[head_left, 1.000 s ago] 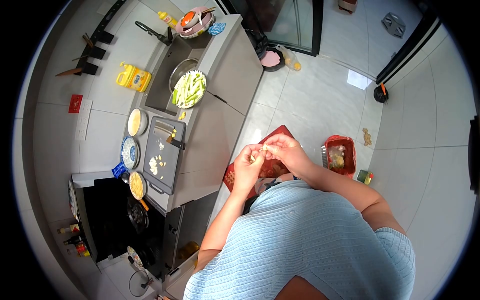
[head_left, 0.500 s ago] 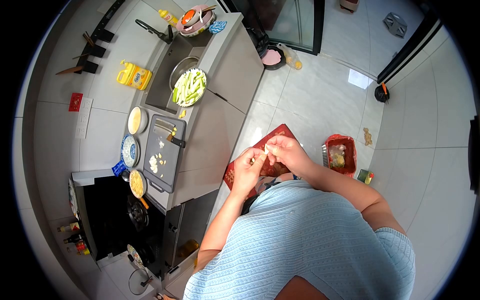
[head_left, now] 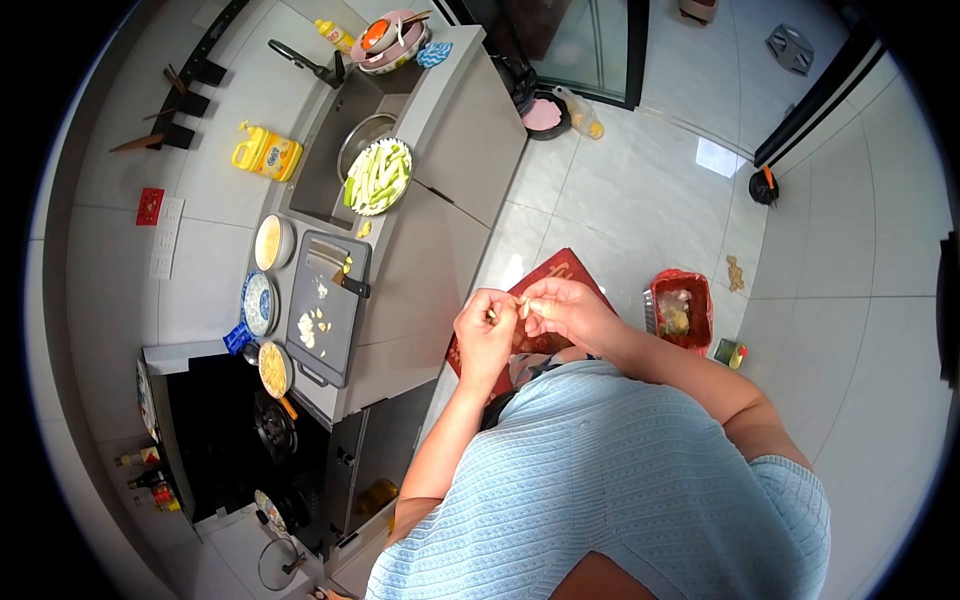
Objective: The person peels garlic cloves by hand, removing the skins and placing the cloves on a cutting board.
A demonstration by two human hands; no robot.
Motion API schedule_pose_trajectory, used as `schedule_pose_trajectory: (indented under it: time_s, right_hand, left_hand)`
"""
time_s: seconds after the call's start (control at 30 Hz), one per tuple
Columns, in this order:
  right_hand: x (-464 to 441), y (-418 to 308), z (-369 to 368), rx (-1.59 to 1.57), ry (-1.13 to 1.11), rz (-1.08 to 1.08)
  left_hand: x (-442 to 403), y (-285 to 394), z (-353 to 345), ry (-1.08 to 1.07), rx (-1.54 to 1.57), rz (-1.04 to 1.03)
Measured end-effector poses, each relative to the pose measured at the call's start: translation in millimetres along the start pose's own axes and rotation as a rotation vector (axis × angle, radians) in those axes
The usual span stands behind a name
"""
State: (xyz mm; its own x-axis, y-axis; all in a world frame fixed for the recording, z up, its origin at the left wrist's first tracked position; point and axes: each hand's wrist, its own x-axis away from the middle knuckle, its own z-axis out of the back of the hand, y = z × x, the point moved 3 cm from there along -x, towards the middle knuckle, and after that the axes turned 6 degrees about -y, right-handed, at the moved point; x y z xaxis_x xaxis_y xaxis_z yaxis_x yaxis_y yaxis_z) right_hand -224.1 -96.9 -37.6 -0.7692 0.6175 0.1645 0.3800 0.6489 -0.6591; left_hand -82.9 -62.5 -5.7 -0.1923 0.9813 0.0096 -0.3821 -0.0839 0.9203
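Note:
Between the fingertips of both hands is a small pale garlic clove (head_left: 523, 309), mostly covered by the fingers. My left hand (head_left: 486, 328) is closed, its thumb and fingers bent around the clove. My right hand (head_left: 568, 312) pinches at the same clove from the other side, fingertips meeting those of the left. Both hands are above a red patterned mat (head_left: 566, 266) on the floor. To the left, on the counter, a grey cutting board (head_left: 345, 262) carries several garlic cloves (head_left: 308, 330) and a cleaver (head_left: 349, 284).
A plate of cut green vegetable strips (head_left: 378, 178) sits by the sink (head_left: 318, 190). Bowls, including one of pale yellow pieces (head_left: 273, 368), line the counter beside the black stove (head_left: 220, 420). A red-lined waste bin (head_left: 684, 279) stands on the floor at right.
Both hands have shifted slightly left, and the left fingers have curled in more. The clove is now more covered between the fingertips.

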Motion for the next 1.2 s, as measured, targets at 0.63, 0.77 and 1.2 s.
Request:
schedule_pose_trajectory:
  time_s: [0.63,0.77,1.2]
  right_hand:
    - [-2.3,-5.5,9.7,0.018,0.117,0.018]
    - [0.2,-9.0,11.5,0.043,0.151,0.056]
    - [-2.9,-7.5,14.7,0.147,0.21,0.043]
  left_hand:
    - [-5.4,31.4,-7.8,-0.048,-0.399,-0.309]
    - [-4.7,30.5,-9.5,-0.089,-0.38,-0.279]
    - [-7.3,25.5,-12.7,-0.116,-0.269,-0.102]
